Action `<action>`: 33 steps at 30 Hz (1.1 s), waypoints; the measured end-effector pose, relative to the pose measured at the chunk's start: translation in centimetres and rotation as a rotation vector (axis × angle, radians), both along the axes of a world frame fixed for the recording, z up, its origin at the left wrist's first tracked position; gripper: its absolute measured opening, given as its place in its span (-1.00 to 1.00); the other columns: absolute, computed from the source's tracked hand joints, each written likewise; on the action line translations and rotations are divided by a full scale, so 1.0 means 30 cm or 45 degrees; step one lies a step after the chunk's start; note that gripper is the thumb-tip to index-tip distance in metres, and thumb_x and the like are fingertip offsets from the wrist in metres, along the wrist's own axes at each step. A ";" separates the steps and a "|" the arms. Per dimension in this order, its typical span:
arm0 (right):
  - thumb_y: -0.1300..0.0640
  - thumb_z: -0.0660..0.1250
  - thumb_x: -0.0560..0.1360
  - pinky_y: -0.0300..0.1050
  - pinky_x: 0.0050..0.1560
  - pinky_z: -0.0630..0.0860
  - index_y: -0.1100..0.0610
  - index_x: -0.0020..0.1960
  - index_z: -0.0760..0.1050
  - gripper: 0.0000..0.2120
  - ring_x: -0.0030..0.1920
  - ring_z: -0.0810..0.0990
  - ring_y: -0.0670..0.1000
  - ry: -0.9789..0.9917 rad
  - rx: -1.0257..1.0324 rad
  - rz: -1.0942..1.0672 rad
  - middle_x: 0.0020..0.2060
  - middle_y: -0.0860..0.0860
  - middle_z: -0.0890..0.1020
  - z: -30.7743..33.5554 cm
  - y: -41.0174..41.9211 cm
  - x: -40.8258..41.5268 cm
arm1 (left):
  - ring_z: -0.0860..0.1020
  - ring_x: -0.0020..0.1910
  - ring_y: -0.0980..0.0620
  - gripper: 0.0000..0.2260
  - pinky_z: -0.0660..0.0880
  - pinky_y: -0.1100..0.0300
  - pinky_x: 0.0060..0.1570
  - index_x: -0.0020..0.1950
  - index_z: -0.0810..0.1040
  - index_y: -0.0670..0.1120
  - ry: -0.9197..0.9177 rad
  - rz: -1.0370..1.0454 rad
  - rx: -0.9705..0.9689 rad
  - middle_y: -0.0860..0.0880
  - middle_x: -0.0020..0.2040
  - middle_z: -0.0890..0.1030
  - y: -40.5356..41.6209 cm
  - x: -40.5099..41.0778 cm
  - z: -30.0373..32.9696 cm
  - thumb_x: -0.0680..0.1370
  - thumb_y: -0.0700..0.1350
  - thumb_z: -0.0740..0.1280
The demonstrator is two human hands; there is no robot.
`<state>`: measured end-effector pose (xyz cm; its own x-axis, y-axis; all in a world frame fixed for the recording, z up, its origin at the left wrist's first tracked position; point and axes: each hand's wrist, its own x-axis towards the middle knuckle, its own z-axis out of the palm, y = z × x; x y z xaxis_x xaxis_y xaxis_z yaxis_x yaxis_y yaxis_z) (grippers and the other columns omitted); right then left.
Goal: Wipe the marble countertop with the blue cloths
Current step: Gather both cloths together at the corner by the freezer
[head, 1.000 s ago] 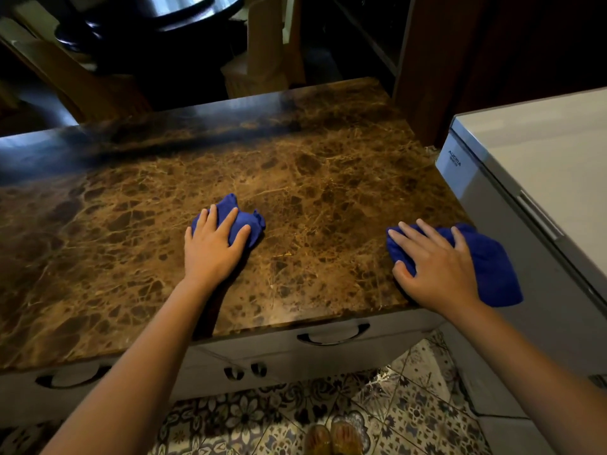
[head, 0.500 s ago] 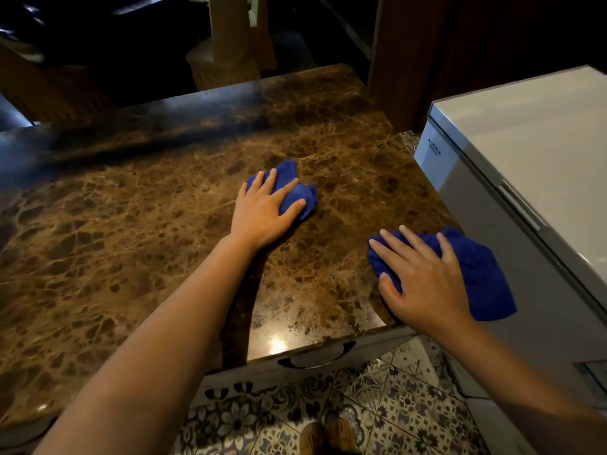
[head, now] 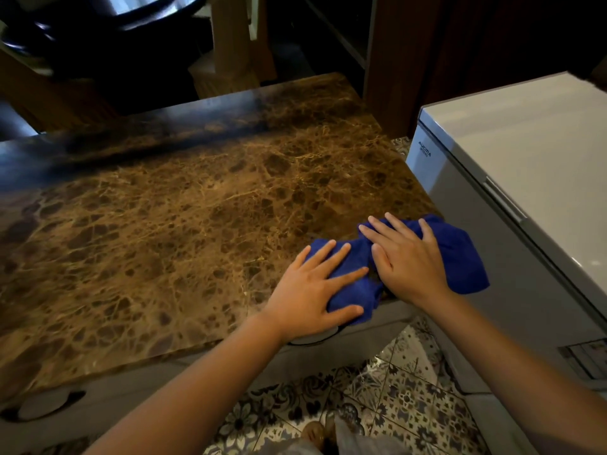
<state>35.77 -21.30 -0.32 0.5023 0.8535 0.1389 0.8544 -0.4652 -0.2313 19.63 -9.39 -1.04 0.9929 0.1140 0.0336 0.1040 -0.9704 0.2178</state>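
Note:
The brown veined marble countertop (head: 170,238) fills the left and middle of the head view. My left hand (head: 315,290) lies flat, fingers spread, pressing one blue cloth (head: 358,292) at the counter's near right corner. My right hand (head: 405,257) presses flat on the second blue cloth (head: 460,257), which hangs over the counter's right edge. The two cloths touch each other between my hands.
A white chest freezer (head: 525,152) stands right beside the counter's right edge. Grey drawers with dark handles (head: 42,407) run under the counter front. Patterned floor tiles (head: 394,405) lie below. Dark wooden furniture (head: 230,54) stands behind the counter.
My left hand slid its cloth from the middle of the counter toward the near right corner, up against the right cloth. My right hand stayed at the right edge.

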 end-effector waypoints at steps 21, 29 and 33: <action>-0.03 0.02 0.57 0.14 0.42 0.08 -0.04 0.40 0.27 -0.60 0.46 0.18 -0.01 -0.026 -0.010 0.069 0.44 -0.01 0.31 -0.015 -0.039 0.079 | 0.36 0.40 -0.06 -0.58 0.27 -0.02 0.38 0.36 0.41 -0.09 -0.111 -0.414 -0.016 -0.09 0.39 0.43 -0.086 -0.052 0.036 0.55 0.05 0.24; -0.02 0.01 0.58 0.14 0.42 0.08 -0.04 0.39 0.28 -0.61 0.45 0.20 -0.01 -0.004 0.018 0.077 0.43 -0.01 0.33 -0.021 -0.038 0.084 | 0.41 0.35 -0.01 -0.58 0.32 0.02 0.37 0.36 0.41 -0.07 -0.346 -0.176 -0.239 -0.10 0.32 0.50 -0.063 -0.272 0.031 0.55 0.08 0.23; -0.06 -0.04 0.54 0.14 0.42 0.08 -0.04 0.38 0.30 -0.56 0.45 0.21 -0.01 0.013 0.026 0.069 0.43 -0.01 0.34 -0.013 -0.038 0.080 | 0.38 0.37 0.05 -0.56 0.31 0.10 0.36 0.36 0.35 0.02 -0.569 0.193 -0.450 -0.04 0.32 0.45 0.044 -0.293 0.084 0.52 0.12 0.23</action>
